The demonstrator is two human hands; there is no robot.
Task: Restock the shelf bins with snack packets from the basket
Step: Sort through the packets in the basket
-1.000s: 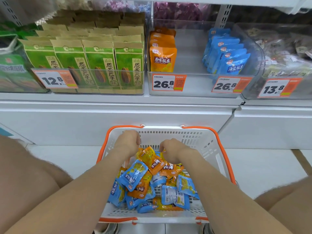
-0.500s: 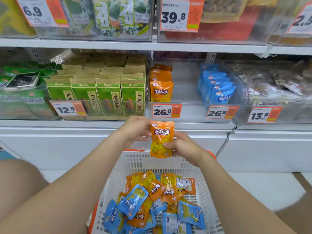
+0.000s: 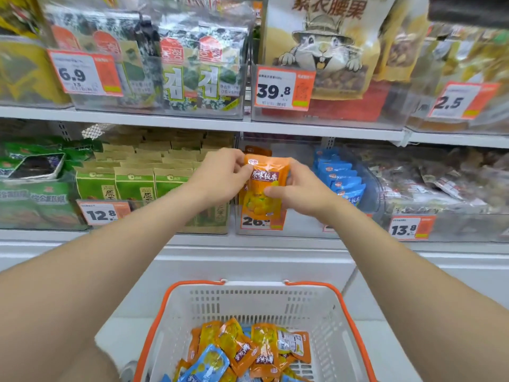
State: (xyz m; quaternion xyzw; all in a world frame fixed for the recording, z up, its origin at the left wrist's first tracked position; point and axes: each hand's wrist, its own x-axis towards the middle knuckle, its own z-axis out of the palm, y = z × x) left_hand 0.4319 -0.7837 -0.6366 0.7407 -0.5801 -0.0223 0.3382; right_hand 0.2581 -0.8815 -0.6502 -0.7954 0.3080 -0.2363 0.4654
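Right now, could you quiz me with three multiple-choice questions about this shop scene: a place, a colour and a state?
1. Where is the held orange packet? A. on the floor B. up before the clear bin C. on the top shelf
2. What colour is the rim of the basket? A. green B. orange C. black
3. What holds the packet? A. one hand B. nothing, it lies loose C. both hands

Answers: B, it covers part of that bin's price tag; B, orange edging runs round the white basket; C, the left hand and right hand each pinch a side.
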